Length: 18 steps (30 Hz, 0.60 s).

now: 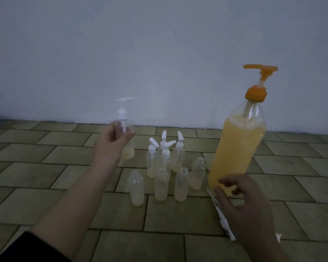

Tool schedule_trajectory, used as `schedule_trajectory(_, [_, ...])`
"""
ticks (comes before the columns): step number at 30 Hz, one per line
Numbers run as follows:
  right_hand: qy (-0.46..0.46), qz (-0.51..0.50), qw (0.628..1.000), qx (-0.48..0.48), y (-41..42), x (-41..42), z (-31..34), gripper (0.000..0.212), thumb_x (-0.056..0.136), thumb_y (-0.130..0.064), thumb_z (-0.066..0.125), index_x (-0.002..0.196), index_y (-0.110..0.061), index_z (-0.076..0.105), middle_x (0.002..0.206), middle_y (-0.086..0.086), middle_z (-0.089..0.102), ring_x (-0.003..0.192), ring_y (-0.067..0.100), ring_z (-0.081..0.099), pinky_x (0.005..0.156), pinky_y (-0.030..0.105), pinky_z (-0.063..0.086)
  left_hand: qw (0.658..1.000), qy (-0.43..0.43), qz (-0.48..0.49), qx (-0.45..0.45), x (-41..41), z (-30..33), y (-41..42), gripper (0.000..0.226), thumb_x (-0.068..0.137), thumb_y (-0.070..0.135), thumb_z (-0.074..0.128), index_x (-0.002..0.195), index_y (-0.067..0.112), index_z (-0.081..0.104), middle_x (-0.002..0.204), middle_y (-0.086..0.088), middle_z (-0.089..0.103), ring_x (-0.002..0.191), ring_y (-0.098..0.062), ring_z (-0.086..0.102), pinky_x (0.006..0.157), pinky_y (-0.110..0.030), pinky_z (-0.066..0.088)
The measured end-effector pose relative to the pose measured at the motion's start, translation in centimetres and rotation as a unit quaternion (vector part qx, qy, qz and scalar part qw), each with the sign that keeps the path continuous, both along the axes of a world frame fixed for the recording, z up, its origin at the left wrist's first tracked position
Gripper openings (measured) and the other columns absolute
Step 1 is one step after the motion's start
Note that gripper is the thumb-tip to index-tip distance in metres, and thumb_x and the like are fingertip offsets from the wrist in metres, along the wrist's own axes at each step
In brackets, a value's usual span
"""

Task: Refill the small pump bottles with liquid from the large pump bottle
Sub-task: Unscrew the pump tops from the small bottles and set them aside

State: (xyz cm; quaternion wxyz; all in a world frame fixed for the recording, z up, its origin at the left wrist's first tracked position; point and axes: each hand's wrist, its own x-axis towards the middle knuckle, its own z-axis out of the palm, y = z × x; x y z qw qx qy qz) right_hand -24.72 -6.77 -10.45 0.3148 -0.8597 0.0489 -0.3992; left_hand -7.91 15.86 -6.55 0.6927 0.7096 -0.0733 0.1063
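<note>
The left hand is raised above the tiled floor, its grip clamped around a small clear pump bottle: fingers and thumb curl round the upper body just under the white pump, and a little pale yellow liquid sits in the bottom. The right hand is low at the foot of the large pump bottle, fingers loosely curled and spread; whether they touch the bottle cannot be told, and the grip closes on nothing visible. The large bottle, nearly full of yellow liquid with an orange pump, leans to the right. White pump parts lie on the floor under the right hand. Between the hands stand four capped small bottles and, nearer, four uncapped small bottles, close to the wall.
</note>
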Motion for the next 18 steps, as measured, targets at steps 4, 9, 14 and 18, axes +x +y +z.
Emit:
schedule_trajectory(4, [0.023,0.125,0.978,0.164,4.0,1.9,7.1,0.014,0.083,-0.035,0.067,0.097,-0.033,0.066,0.087,-0.015,0.064,0.082,-0.001,0.059,0.067,0.006,0.044,0.999,-0.043,-0.025,0.012,-4.9,3.7,-1.1,0.061,0.05,0.045,0.08,0.105,0.024,0.063,0.099,0.005,0.07,0.09,-0.013,0.066,0.078,-0.03,0.054])
schedule_trajectory(9, [0.062,0.167,0.96,0.216,7.0,3.8,11.0,0.021,0.072,-0.041,0.074,0.082,-0.024,0.065,0.066,-0.01,0.058,0.057,-0.002,0.052,0.052,0.01,0.041,0.99,-0.038,-0.08,0.108,-9.5,3.1,-2.7,0.054,0.047,0.049,0.077,0.096,0.027,0.067,0.085,0.012,0.069,0.078,-0.007,0.064,0.063,-0.019,0.051])
schedule_trajectory(14, [0.127,0.218,0.949,0.187,5.9,3.2,11.2,0.005,0.077,-0.021,0.072,0.079,-0.021,0.068,0.072,-0.005,0.067,0.066,0.006,0.061,0.064,0.023,0.051,0.979,-0.011,-0.197,0.059,-10.3,2.6,-2.2,0.048,0.053,0.038,0.077,0.096,0.019,0.072,0.088,0.002,0.075,0.086,-0.015,0.07,0.072,-0.027,0.056])
schedule_trajectory(18, [0.122,0.26,0.913,0.288,4.6,2.9,11.3,0.032,0.085,-0.002,0.061,0.113,-0.017,0.063,0.086,-0.004,0.071,0.084,0.007,0.066,0.077,0.018,0.053,0.977,-0.01,-0.212,0.014,-10.6,3.0,-2.4,0.039,0.056,0.031,0.075,0.094,0.021,0.073,0.089,0.001,0.075,0.085,-0.014,0.071,0.07,-0.022,0.055])
